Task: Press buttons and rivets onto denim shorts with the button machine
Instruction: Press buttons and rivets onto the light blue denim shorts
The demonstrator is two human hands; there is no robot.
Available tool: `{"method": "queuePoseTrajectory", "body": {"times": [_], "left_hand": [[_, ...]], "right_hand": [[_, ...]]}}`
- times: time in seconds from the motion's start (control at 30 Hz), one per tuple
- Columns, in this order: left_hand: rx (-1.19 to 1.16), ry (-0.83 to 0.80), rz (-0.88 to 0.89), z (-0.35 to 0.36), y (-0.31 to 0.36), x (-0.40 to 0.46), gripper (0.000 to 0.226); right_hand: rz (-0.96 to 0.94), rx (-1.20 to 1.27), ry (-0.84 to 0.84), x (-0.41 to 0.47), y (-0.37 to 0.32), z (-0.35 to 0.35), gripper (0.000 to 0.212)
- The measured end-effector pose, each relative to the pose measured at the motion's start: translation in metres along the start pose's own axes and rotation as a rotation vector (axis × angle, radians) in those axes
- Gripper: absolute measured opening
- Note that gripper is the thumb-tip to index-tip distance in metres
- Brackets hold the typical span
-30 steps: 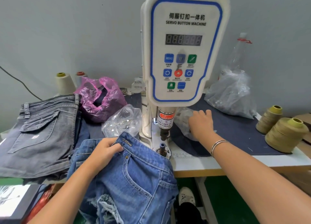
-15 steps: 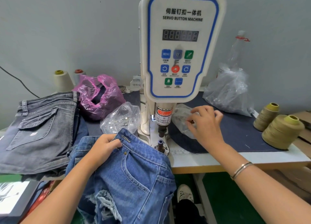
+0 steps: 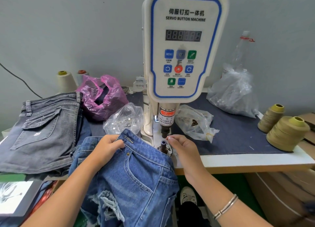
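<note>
Blue denim shorts, draped over the counter edge below the button machine, are gripped at the waistband by the left hand. Right hand, fingertips pinched together, sits beside the lower die; whether it holds anything cannot be told. Clear bags flank the machine.

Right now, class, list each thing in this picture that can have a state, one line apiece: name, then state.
Left hand: grips the blue shorts' waistband.
Right hand: fingertips pinched together beside the lower die; what they hold is too small to tell.
Blue denim shorts: draped off the table edge, not yet under the press.
Button machine: display unlit, punch raised.
Lower die: uncovered.
Grey shorts: lying flat, stacked.
Pink bag: open.
</note>
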State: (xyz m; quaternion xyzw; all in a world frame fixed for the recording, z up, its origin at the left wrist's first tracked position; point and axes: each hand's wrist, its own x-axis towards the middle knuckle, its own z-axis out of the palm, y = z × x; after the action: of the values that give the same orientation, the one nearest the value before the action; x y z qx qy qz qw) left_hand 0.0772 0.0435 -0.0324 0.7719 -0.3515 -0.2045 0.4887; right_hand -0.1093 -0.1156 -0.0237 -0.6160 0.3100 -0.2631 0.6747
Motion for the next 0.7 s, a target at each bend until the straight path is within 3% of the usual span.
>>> {"method": "queuePoseTrajectory", "body": {"times": [0.2, 0.4, 0.5, 0.57, 0.7], "left_hand": [[0.007, 0.001, 0.008, -0.001, 0.0, 0.001, 0.021], [-0.014, -0.009, 0.0, 0.0, -0.002, 0.002, 0.031], [-0.017, -0.02, -0.002, -0.001, -0.004, 0.002, 0.044], [-0.017, -0.015, 0.001, 0.0, -0.004, 0.003, 0.038], [-0.022, -0.022, -0.002, -0.001, -0.005, 0.003, 0.047]], "right_hand": [[-0.01, -0.008, 0.003, 0.003, 0.007, 0.0, 0.009], [-0.184, -0.218, -0.084, 0.011, -0.002, -0.007, 0.009], [-0.128, -0.24, -0.169, 0.014, -0.008, -0.012, 0.009], [-0.057, -0.204, -0.214, 0.017, -0.011, -0.014, 0.007], [-0.025, -0.218, -0.185, 0.02, -0.012, -0.018, 0.005]]}}
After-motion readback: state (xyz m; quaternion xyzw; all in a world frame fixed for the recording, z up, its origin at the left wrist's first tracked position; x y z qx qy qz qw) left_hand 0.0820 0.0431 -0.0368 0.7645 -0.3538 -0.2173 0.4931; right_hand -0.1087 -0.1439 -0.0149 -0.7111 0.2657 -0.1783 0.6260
